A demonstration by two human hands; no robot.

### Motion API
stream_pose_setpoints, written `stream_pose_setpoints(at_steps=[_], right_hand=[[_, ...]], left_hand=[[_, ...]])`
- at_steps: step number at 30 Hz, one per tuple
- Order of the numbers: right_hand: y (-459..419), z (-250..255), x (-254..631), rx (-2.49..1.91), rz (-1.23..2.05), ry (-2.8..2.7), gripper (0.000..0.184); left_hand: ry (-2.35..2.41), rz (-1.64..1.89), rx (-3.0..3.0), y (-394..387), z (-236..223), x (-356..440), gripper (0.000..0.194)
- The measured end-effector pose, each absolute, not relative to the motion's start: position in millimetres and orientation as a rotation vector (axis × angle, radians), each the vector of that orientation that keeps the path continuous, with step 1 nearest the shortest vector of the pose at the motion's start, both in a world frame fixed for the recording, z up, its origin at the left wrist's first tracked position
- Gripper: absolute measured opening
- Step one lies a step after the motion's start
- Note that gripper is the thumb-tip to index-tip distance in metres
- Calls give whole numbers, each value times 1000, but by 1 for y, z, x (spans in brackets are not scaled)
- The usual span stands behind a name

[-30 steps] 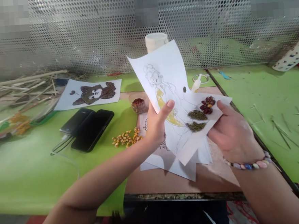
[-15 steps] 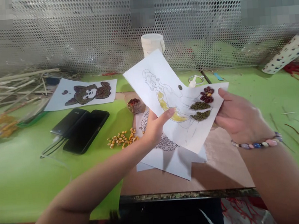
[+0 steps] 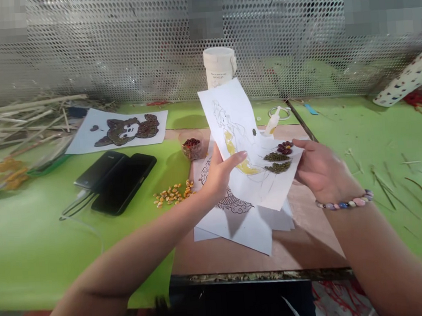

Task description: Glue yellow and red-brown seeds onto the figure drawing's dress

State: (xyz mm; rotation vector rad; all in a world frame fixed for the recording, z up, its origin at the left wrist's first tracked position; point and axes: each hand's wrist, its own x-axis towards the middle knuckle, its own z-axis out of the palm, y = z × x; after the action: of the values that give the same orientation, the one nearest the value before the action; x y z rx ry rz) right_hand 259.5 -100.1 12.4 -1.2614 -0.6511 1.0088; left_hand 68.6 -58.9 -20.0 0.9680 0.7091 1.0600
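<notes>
Left hand and beaded-bracelet right hand: both narrowly pinching one drawing sheet, held up over the table, bearing patches of green beans and dark red beans. Beneath it: printed sheets on a wooden board. Farther left: corn kernels, two black phones, a cup of red beans. Farthest: an animal bean picture, a white tub.

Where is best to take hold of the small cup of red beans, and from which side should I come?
Hold the cup around its round wall with thumb and fingers, coming from the left in view with the left hand, which is nearest. It stands upright and seems open on top, so keep it level. The paper sheets lie close on its right.
</notes>
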Motion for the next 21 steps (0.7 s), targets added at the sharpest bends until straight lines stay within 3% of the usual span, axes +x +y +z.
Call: stream_pose_setpoints(at_steps=[6, 16, 21], right_hand=[[-115, 7, 251, -1321, 1316, -510, 20], [-144, -1, 225, -1194, 1132, -497, 34], [-151, 0, 220, -1143, 1118, -451, 38]], left_hand=[[819, 917, 784, -49, 7, 58, 59], [717, 835, 782, -34, 40, 37, 54], [722, 735, 844, -34, 50, 30, 62]])
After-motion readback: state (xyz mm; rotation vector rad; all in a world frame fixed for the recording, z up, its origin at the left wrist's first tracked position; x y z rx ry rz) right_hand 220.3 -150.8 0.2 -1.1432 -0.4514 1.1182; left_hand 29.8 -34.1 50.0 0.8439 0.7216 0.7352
